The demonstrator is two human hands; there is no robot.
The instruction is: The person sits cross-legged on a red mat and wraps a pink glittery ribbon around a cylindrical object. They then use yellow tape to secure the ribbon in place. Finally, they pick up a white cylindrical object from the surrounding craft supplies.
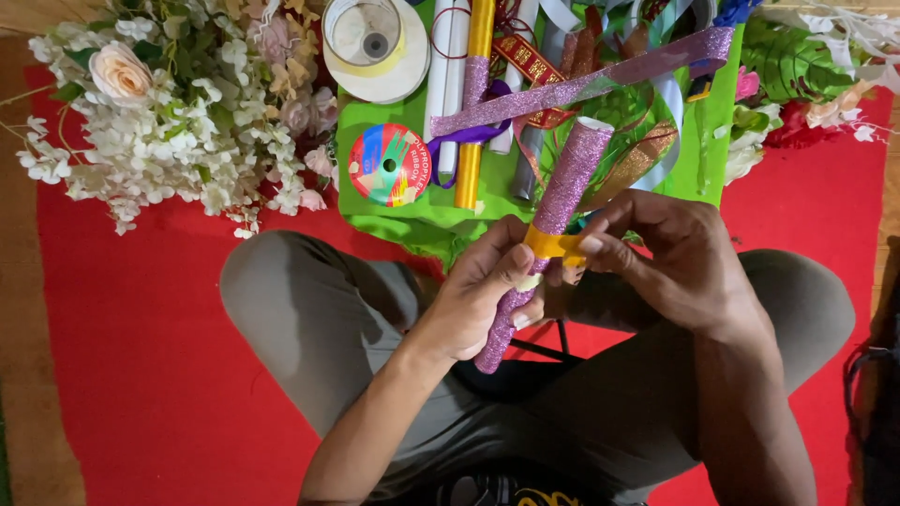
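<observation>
Between your knees, your left hand [487,300] is gripping the purple glitter roll [548,230] steady, while your right hand [670,258] is pinching yellow tape [553,245] around its middle.

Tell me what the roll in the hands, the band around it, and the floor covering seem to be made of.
Purple roll: probably glitter foam or paper sheet, with a sparkly, grainy surface.
Yellow band: likely tape or ribbon, smooth and slightly shiny.
Red floor covering: apparently felt or carpet, matte and fuzzy.
</observation>
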